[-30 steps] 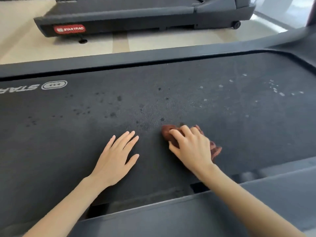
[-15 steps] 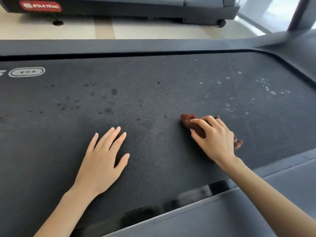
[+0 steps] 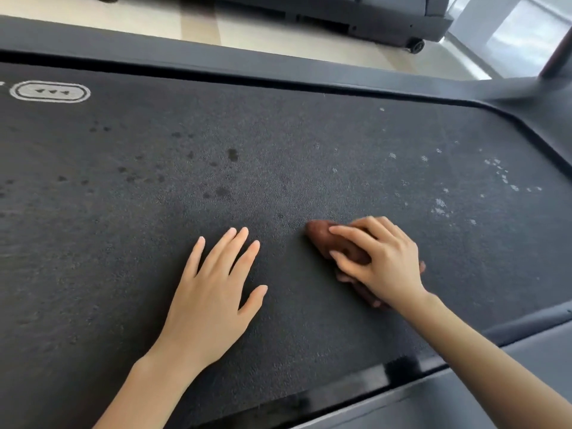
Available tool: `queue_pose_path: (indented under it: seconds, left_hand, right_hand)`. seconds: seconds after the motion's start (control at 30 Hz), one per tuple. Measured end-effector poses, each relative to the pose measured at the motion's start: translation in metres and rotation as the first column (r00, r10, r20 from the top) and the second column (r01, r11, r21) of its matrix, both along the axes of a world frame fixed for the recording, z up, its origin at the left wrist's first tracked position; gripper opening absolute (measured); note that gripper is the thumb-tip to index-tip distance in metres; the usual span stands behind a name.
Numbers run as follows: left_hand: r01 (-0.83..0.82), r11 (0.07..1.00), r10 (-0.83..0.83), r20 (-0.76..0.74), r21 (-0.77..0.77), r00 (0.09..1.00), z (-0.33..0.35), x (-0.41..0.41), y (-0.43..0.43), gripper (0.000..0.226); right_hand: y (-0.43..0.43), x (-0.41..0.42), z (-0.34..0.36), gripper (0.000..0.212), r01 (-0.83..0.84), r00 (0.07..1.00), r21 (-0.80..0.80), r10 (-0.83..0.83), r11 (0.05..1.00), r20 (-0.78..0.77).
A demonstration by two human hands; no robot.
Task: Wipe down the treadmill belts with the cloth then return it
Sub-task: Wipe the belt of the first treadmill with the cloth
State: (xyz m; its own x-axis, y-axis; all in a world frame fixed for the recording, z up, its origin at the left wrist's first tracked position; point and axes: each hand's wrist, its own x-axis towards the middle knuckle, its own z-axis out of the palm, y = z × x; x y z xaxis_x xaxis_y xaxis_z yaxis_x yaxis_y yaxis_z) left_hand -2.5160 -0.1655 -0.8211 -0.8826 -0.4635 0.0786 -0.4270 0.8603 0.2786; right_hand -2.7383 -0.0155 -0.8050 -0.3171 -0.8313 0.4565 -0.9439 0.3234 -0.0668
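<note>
The dark grey treadmill belt (image 3: 123, 243) fills most of the head view, with dark wet spots in the middle and white flecks towards the right. My right hand (image 3: 380, 258) presses a bunched brown cloth (image 3: 322, 236) flat onto the belt; most of the cloth is hidden under the fingers and palm. My left hand (image 3: 213, 289) lies flat on the belt to the left of the cloth, fingers spread, holding nothing.
Grey side rails (image 3: 278, 68) run along the far and near edges of the belt. A white logo mark (image 3: 49, 91) sits on the belt at far left. A second treadmill (image 3: 371, 17) stands on the pale floor beyond. An upright post (image 3: 557, 54) rises at top right.
My right hand has slid the cloth to the right along the belt. The view has moved closer and rightward; my left hand stays flat on the belt.
</note>
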Motion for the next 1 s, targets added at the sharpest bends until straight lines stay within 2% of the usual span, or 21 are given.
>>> queue_pose_path:
  seconds: [0.2,0.27,0.4,0.47,0.6,0.73,0.8,0.87,1.0]
  left_hand:
    - [0.009,1.000,-0.009,-0.006,0.020,1.000,0.003,0.003,-0.002,0.068]
    - [0.003,1.000,-0.003,-0.018,0.029,1.000,0.003,0.007,-0.004,0.065]
    - [-0.016,0.998,0.020,-0.051,0.064,0.999,0.001,0.014,-0.011,0.066]
    - [-0.022,0.998,0.025,-0.047,0.061,0.999,0.001,0.014,-0.011,0.068]
    - [-0.041,0.998,0.042,-0.032,0.043,0.999,0.003,0.010,-0.006,0.067]
    - [-0.042,0.999,0.042,-0.017,0.025,0.999,0.004,0.012,-0.004,0.065]
    - [-0.041,0.999,0.041,-0.020,0.023,0.999,0.005,0.013,-0.004,0.064]
    - [-0.040,0.999,0.040,-0.017,0.022,0.999,0.005,0.014,-0.004,0.064]
    - [-0.036,0.999,0.037,-0.040,0.030,0.999,0.005,0.015,-0.004,0.063]
  right_hand:
    - [-0.045,-0.009,0.011,0.027,0.247,0.966,0.046,-0.250,0.968,0.068]
    - [-0.035,0.009,0.010,0.027,0.189,0.980,0.017,-0.190,0.982,0.057]
    - [-0.002,0.057,-0.002,0.027,-0.101,0.994,-0.024,0.102,0.995,0.031]
    - [-0.005,0.059,-0.003,0.026,-0.156,0.987,-0.030,0.156,0.987,0.029]
    - [-0.042,0.038,0.003,0.025,-0.095,0.995,-0.028,0.095,0.995,0.003]
    - [-0.088,0.029,0.003,0.026,0.173,0.985,-0.031,-0.173,0.984,-0.001]
    - [-0.098,0.030,0.003,0.029,0.246,0.969,-0.002,-0.246,0.969,0.001]
    - [-0.090,0.039,0.005,0.031,0.202,0.979,0.022,-0.202,0.979,-0.007]
    - [-0.034,0.063,0.009,0.029,0.011,1.000,0.065,-0.011,0.998,-0.005]
